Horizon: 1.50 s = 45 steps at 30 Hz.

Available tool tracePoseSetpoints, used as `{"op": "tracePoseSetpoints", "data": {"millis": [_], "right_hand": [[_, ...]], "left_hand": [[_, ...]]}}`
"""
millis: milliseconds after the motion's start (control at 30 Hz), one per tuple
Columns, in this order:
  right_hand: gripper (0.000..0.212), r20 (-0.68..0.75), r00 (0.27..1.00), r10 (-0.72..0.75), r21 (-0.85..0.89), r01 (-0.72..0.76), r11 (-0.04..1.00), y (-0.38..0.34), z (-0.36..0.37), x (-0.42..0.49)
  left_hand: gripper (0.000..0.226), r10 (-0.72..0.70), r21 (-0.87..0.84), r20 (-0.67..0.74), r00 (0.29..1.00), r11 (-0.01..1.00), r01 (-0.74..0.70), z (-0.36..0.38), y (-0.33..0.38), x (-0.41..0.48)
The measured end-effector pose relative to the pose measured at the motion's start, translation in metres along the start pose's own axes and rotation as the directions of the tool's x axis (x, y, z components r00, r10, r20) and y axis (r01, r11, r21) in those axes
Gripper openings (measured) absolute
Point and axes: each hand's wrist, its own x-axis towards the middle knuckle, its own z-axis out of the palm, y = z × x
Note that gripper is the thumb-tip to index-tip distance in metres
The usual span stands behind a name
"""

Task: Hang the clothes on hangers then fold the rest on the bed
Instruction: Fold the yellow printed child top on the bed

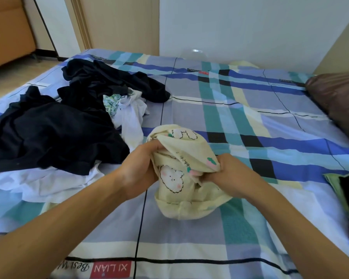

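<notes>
A pale yellow garment (181, 174) printed with white bunnies is bunched up above the middle of the bed. My left hand (141, 168) grips its left side and my right hand (228, 174) pinches its right edge. To the left lies a loose pile of dark navy clothes (54, 129) with white garments (46, 182) under it and a crumpled white piece (131, 115) beside it. A green patterned item (112, 102) peeks out of the pile. No hangers are in sight.
The bed has a blue, teal and cream plaid sheet (240, 121). A brown pillow (338, 97) lies at the right edge. A green and dark folded item (345, 196) sits at the near right. A wooden door and floor are at the far left.
</notes>
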Motion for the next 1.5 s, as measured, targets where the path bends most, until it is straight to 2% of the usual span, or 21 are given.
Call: {"op": "tracePoseSetpoints", "data": {"millis": [100, 167, 267, 367, 467, 533, 600, 700, 800, 867, 933, 1067, 1133, 1200, 1233, 1267, 1300, 1333, 1400, 1467, 1500], "right_hand": [[0.019, -0.032, 0.999, 0.010, 0.105, -0.007, 0.994, -0.001, 0.004, 0.001], [0.022, -0.009, 0.999, 0.031, 0.384, -0.025, 0.923, -0.005, 0.005, -0.002], [0.021, 0.107, 0.993, 0.051, 0.810, -0.116, 0.575, -0.011, -0.002, -0.006], [0.026, 0.059, 0.997, 0.041, 0.936, -0.069, 0.345, -0.011, -0.007, -0.005], [0.032, 0.001, 0.999, 0.048, 0.985, -0.009, 0.173, -0.009, -0.008, -0.003], [0.037, -0.006, 1.000, 0.031, 0.987, 0.001, 0.162, -0.009, -0.008, -0.003], [0.041, -0.028, 1.000, 0.014, 0.976, 0.024, 0.215, -0.009, -0.009, -0.004], [0.048, -0.104, 0.994, -0.019, 0.952, 0.105, 0.286, -0.009, -0.009, -0.004], [0.037, -0.111, 0.993, 0.051, 0.934, 0.086, 0.346, -0.009, -0.009, -0.004], [0.023, -0.092, 0.992, 0.082, 0.921, 0.054, 0.385, -0.010, -0.008, -0.006], [0.024, -0.065, 0.996, 0.054, 0.922, 0.039, 0.386, -0.014, -0.003, -0.007], [0.029, -0.027, 1.000, 0.006, 0.917, 0.022, 0.398, -0.020, -0.001, -0.009], [0.030, -0.056, 0.998, -0.001, 0.936, 0.052, 0.349, -0.020, -0.005, -0.008], [0.028, -0.081, 0.997, -0.016, 0.963, 0.082, 0.256, -0.018, -0.012, -0.008], [0.029, -0.105, 0.994, -0.029, 0.969, 0.109, 0.223, -0.015, -0.017, -0.007], [0.029, -0.133, 0.990, -0.049, 0.972, 0.140, 0.190, -0.012, -0.021, -0.008], [0.028, -0.161, 0.984, -0.073, 0.972, 0.171, 0.162, -0.008, -0.025, -0.007], [0.024, -0.186, 0.978, -0.097, 0.970, 0.198, 0.139, -0.005, -0.028, -0.009], [0.017, -0.214, 0.963, -0.162, 0.965, 0.234, 0.116, 0.001, -0.033, -0.013], [0.026, -0.241, 0.929, -0.283, 0.952, 0.282, 0.116, 0.004, -0.038, -0.018], [0.031, -0.259, 0.892, -0.371, 0.934, 0.329, 0.139, 0.005, -0.042, -0.021]], "left_hand": [[0.039, -0.039, -0.072, 0.031, 0.999, 0.997, 0.041, 0.001, 0.000, -0.006], [0.045, -0.060, -0.117, 0.067, 0.996, 0.991, 0.067, 0.000, 0.001, -0.008], [0.049, -0.030, -0.071, 0.164, 0.986, 0.997, 0.042, -0.001, 0.001, -0.011], [0.044, 0.062, 0.096, 0.178, 0.982, 0.992, -0.080, -0.003, -0.006, -0.005], [0.051, -0.048, 0.191, 0.260, 0.964, 0.982, -0.003, -0.007, -0.016, -0.004], [0.038, -0.091, 0.129, 0.316, 0.944, 0.990, 0.053, -0.005, -0.021, -0.007], [0.028, -0.043, -0.015, 0.271, 0.962, 0.999, 0.048, -0.001, -0.019, -0.010], [0.037, 0.026, -0.211, 0.212, 0.977, 0.977, 0.020, 0.002, -0.009, -0.012], [0.038, 0.092, -0.331, 0.230, 0.969, 0.943, -0.011, -0.001, 0.007, -0.018], [0.045, 0.091, -0.361, 0.346, 0.934, 0.932, 0.043, -0.009, 0.013, -0.021], [0.053, 0.074, -0.312, 0.417, 0.906, 0.948, 0.066, -0.013, 0.015, -0.027], [0.052, 0.072, -0.276, 0.662, 0.746, 0.949, 0.153, -0.022, 0.003, -0.027], [0.051, 0.061, -0.232, 0.699, 0.712, 0.962, 0.146, -0.026, 0.000, -0.025], [0.048, -0.028, -0.156, 0.710, 0.704, 0.968, 0.196, -0.029, -0.001, -0.028], [0.047, -0.099, -0.085, 0.762, 0.639, 0.964, 0.250, -0.024, 0.001, -0.029], [0.043, -0.218, 0.095, 0.749, 0.625, 0.970, 0.225, -0.020, 0.006, -0.032], [0.036, -0.315, 0.279, 0.673, 0.669, 0.946, 0.165, -0.017, 0.009, -0.030], [0.032, -0.337, 0.455, 0.595, 0.730, 0.890, 0.040, -0.013, 0.013, -0.031], [0.029, -0.314, 0.730, 0.524, 0.792, 0.645, -0.227, -0.012, 0.019, -0.025], [0.022, -0.105, 0.856, 0.459, 0.882, 0.318, -0.408, -0.018, 0.014, -0.015], [0.017, 0.064, 0.862, 0.472, 0.879, 0.174, -0.476, -0.024, 0.012, -0.009]]}}
